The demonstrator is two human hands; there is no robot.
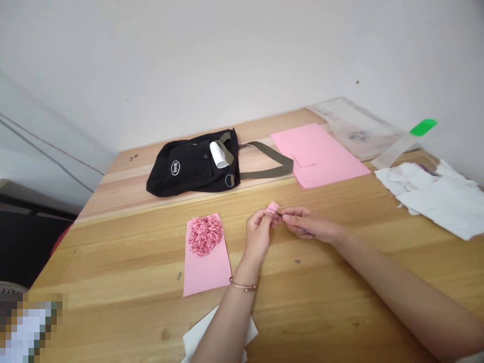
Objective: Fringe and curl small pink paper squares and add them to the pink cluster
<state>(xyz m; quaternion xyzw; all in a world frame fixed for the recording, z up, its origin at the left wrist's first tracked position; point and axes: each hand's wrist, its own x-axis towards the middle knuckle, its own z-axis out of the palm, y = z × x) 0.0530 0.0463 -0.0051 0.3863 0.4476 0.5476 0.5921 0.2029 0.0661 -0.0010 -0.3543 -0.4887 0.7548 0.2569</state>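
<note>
My left hand (pixel 258 231) pinches a small pink paper strip (pixel 273 207) just above the wooden table (pixel 340 302). My right hand (pixel 310 224) is closed on a thin dark tool whose tip touches the strip; I cannot make out what the tool is. Left of my hands lies a pink sheet (pixel 206 267) bearing a heap of small pink paper curls (pixel 205 234). A thin bracelet sits on my left wrist.
A black shoulder bag (pixel 194 166) with an olive strap and a white roll lies at the back. A stack of pink paper (pixel 319 156) is at the back right, white crumpled sheets (pixel 434 191) at the right edge. White paper (pixel 198 340) lies near the front.
</note>
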